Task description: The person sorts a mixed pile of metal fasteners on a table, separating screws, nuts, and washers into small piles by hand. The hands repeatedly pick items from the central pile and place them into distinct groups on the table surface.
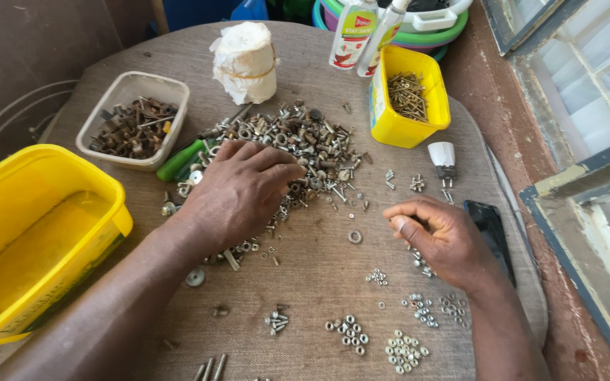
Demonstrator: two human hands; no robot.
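Observation:
A large heap of mixed nuts, bolts and washers (pixel 305 144) lies mid-table on a brown cloth. My left hand (pixel 238 190) rests palm-down on the heap's near left edge, fingers spread over the pieces. My right hand (pixel 439 236) hovers to the right, fingers curled and pinched together; whether it holds a small piece is hidden. Several small sorted piles of nuts (pixel 347 330) and washers (pixel 405 349) sit near the front edge. A lone washer (pixel 355 236) lies between my hands.
A small yellow tub of screws (pixel 390 127) stands at the back right, a clear tub of rusty parts (pixel 132 88) back left, a large yellow bin (pixel 8 190) at left. A black phone (pixel 490 229), a white plug (pixel 444 156), a green-handled screwdriver (pixel 180 161), a cloth bundle (pixel 246 60) and bottles (pixel 353 32) lie around.

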